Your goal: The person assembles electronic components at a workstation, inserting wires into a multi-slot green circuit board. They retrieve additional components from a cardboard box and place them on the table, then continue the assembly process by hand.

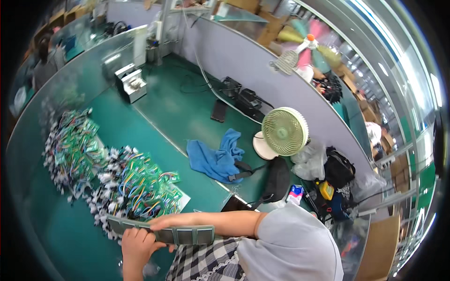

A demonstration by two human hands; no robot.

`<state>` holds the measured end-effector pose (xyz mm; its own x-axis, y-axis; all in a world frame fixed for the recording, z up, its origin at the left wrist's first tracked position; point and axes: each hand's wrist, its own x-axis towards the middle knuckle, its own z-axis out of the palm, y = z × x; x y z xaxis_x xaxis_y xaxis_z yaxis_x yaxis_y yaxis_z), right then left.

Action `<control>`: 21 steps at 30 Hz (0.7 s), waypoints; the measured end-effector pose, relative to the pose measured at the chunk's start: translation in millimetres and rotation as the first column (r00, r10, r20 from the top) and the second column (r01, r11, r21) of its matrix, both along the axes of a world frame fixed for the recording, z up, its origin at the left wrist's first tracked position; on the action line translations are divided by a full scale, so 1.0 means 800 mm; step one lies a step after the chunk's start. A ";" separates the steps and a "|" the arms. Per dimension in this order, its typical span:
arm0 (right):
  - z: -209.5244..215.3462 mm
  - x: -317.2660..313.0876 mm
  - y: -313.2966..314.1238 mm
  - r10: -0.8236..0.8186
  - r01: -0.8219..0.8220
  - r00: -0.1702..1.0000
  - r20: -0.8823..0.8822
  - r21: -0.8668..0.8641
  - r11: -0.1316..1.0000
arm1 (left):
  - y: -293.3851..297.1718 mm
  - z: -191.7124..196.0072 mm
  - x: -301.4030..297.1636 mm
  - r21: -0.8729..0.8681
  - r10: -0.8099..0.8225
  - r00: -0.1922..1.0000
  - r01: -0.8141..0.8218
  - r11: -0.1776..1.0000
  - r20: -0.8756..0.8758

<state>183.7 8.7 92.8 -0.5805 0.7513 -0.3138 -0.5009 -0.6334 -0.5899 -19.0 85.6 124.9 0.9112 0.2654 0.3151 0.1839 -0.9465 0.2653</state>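
Observation:
Both my hands are on a long narrow strip [187, 235] of several dark rectangular sections in a grey-green frame, like a panel of boards; its exact kind I cannot make out. My left hand [137, 244] pinches its lower edge, left of the middle. From the right, my bare right forearm crosses behind the strip, and my right hand [161, 221] grips its upper edge, with part of that hand hidden by the strip. Just beyond lies a heap of green circuit boards [145, 180] with coloured wires and white connectors. A second heap of wired boards [77, 140] sits farther left.
On the green table [112, 117] are a blue cloth [213, 159], a desk fan [285, 132], a black pouch [276, 180], a phone [219, 111] and a small metal machine [131, 84]. Bags and a yellow device [326, 190] crowd the right. A lilac partition [262, 61] stands behind.

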 end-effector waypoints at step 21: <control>0.026 0.011 -0.012 -0.038 0.038 0.999 0.005 0.085 0.996 | -0.013 0.028 0.007 -0.034 -0.041 0.999 0.040 0.999 -0.027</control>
